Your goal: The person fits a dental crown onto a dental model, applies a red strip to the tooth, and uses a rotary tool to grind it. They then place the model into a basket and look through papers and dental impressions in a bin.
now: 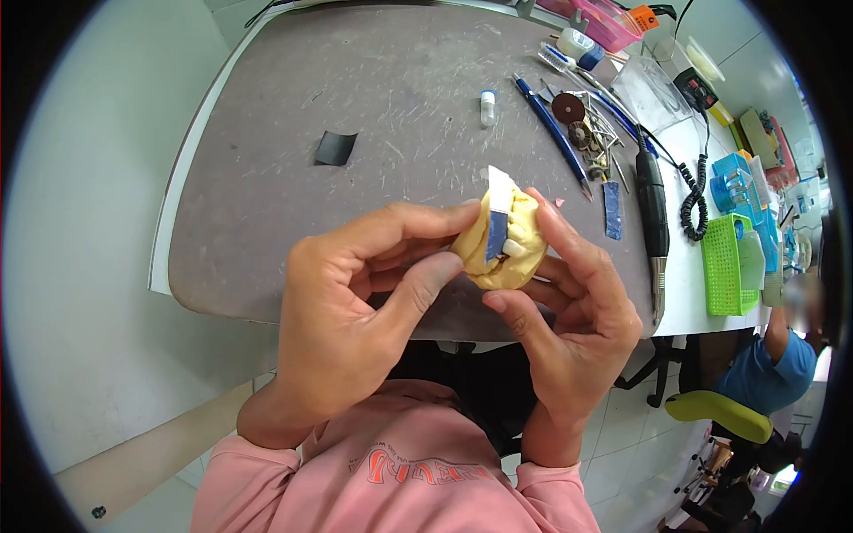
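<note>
A yellow plaster dental cast (527, 231) is held up between both hands, above the table's front edge. My left hand (351, 298) grips its left side between thumb and fingers. My right hand (573, 306) holds the right side, with a finger along the upper edge and the thumb near the bottom. A strip of blue and white articulating paper (497, 233) runs along the cast, its white end sticking up past the top. Beside the blue part sits a small white tooth crown (513, 248). The fingers behind the cast are partly hidden.
On the brown table (267, 213) lie a dark square sheet (335, 148), a small capped vial (487, 108), a blue pencil (555, 133), rotary burs and discs (582, 124), and a black handpiece (651, 195). A green basket (729, 266) stands right. A person in blue (769, 373) sits beyond.
</note>
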The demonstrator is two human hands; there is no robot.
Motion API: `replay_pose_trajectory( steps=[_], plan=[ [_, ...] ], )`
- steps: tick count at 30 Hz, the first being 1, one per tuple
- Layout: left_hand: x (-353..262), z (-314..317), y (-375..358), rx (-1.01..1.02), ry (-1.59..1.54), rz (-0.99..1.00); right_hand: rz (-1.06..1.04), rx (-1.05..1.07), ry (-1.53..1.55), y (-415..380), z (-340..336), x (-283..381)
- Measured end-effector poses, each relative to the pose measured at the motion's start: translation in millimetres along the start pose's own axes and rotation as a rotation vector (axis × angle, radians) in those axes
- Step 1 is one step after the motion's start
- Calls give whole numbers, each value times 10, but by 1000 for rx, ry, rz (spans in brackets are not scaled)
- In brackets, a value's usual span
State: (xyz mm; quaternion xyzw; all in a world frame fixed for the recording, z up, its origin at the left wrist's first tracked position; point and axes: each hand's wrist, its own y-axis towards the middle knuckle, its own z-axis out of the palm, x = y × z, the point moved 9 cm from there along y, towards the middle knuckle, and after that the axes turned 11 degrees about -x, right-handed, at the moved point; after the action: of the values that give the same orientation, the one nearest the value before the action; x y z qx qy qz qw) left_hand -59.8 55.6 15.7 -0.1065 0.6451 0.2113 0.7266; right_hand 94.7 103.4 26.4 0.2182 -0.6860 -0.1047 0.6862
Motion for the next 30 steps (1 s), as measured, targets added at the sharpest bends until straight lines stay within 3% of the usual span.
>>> replay_pose_trajectory(
  steps=[7,12,17,30],
  plan=[
    [-17,3,35,-47,39,27,129,79,48,30,26,-59],
    [2,33,47,-7,42,-11,95,82,-4,52,-10,-42],
    [25,54,35,29,49,-26,346,54,203,54,-20,-176],
    [0,42,10,57,167,70,250,58,36,29,-31,-130]
  ],
)
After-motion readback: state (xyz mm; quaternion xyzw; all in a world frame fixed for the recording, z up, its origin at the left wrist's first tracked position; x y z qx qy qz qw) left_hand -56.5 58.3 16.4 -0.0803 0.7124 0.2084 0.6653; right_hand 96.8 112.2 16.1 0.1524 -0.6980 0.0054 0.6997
